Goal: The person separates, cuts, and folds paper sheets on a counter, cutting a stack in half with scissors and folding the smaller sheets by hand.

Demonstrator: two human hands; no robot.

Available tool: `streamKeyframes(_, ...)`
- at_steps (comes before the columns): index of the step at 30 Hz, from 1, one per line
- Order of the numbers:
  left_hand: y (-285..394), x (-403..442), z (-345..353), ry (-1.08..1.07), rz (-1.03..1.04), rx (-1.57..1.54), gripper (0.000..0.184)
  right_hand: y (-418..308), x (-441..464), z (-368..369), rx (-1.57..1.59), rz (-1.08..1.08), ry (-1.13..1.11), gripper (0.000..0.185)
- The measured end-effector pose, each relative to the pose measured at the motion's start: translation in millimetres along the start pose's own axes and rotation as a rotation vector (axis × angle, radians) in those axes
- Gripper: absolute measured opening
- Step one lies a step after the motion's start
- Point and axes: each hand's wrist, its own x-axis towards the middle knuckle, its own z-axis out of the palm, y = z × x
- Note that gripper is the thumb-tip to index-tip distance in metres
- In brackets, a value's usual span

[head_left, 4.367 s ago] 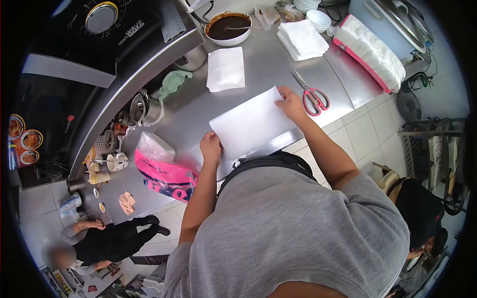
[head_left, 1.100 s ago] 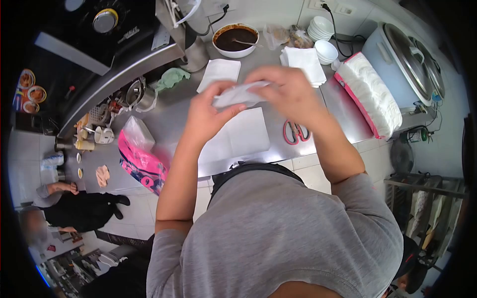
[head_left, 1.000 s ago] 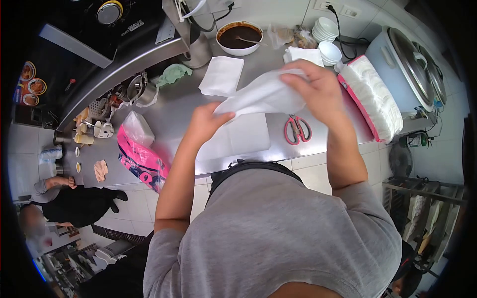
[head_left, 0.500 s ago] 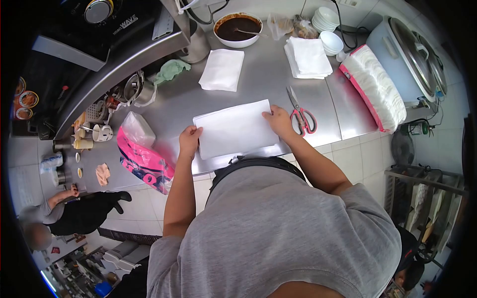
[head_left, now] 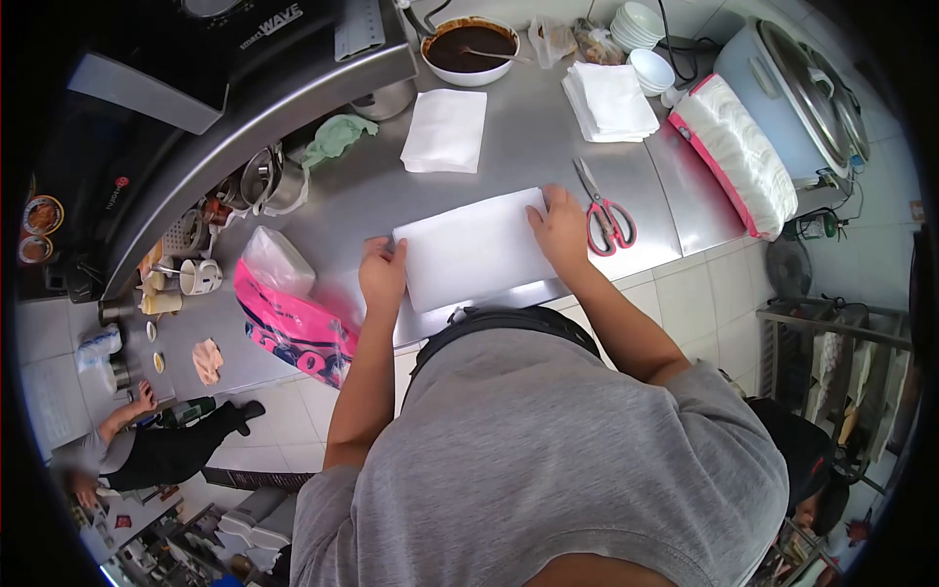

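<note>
White sheets lie at the steel counter's front edge, between my two hands. My left hand pinches their left edge between thumb and fingers. At the top right corner, my right hand grips the same sheets, thumb on top. Scissors with pink handles lie just right of my right hand, blades pointing away. Behind the sheets is a white stack, and a second folded white stack sits further right. A pink plastic package rests left of my left forearm.
A bowl of dark sauce with a spoon stands at the back. White bowls, an opened white pack and a lidded container are at right. A green bag lies left. A person stands lower left; another is lower right.
The thin white sheet that was raised and bent in my hands now lies flat with the others. Since half a second ago my hands have shifted slightly along the sheets' edges, and the view has tilted a little.
</note>
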Motion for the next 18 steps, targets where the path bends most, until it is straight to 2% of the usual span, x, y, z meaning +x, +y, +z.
streamKeyframes(1, 10, -3, -4, -0.013, -0.093, -0.087, 0.032, -4, -2, 0, -0.034, -0.078, 0.105, 0.041)
streamKeyframes(3, 31, -9, -15, -0.041, -0.281, -0.256, 0.043, -2, -12, 15, 0.069, 0.057, 0.039, 0.047)
streamKeyframes(4, 23, -12, -9, -0.023, -0.24, -0.232, 0.047, 1, -16, 22, 0.123, 0.123, 0.007, 0.051)
streamKeyframes(6, 10, -14, 3, 0.019, -0.153, -0.185, 0.056, -16, -10, 14, 0.012, 0.027, 0.051, 0.05)
streamKeyframes(7, 9, -11, 3, -0.01, 0.004, -0.083, 0.059, -26, -4, 9, -0.044, -0.022, 0.074, 0.05)
streamKeyframes(9, 32, -11, -6, -0.073, 0.312, 0.123, 0.065, -44, 18, 17, 0.038, -0.288, 0.132, 0.047)
streamKeyframes(10, 38, -13, 0, -0.171, 0.452, 0.2, 0.069, -54, 31, 25, 0.079, -0.418, 0.159, 0.045)
streamKeyframes(12, 51, -15, 18, -0.361, 0.74, 0.354, 0.077, -77, 62, 44, 0.103, -0.57, -0.048, 0.041)
streamKeyframes(15, 55, -21, 32, -0.558, 0.642, 0.389, 0.078, -102, 89, 65, -0.099, -0.593, -0.251, 0.034)
streamKeyframes(18, 56, -19, 32, -0.58, 0.634, 0.397, 0.081, -108, 100, 76, -0.22, -0.579, -0.313, 0.023)
